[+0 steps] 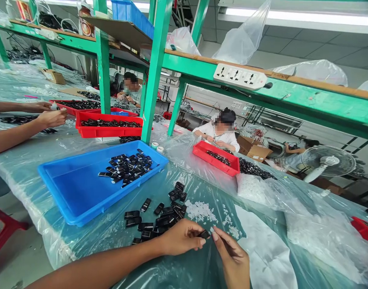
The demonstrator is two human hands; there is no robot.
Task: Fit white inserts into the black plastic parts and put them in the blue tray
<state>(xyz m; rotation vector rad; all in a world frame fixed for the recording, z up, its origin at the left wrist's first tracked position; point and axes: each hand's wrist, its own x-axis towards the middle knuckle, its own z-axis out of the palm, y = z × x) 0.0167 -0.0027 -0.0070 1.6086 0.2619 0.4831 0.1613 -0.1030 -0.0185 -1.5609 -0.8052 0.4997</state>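
Note:
My left hand (182,237) pinches a small black rectangular plastic piece (204,234) between thumb and fingers. Close against the end of that piece, my right hand (232,255) holds a tiny white part (212,230) at its fingertips. Whether the two parts touch, I cannot tell. Just beyond my left hand lies a loose pile of black pieces (168,214). Small white parts (200,211) are scattered on the plastic-covered table beyond my hands. A blue tray (72,180) farther left holds more black pieces at its right end.
Red trays (111,131) with black pieces stand behind the blue tray, and another red tray (198,151) sits at centre right. A green shelf post (155,80) rises from the table. Clear bags of white parts (319,241) lie right. A co-worker's hands (51,114) work at left.

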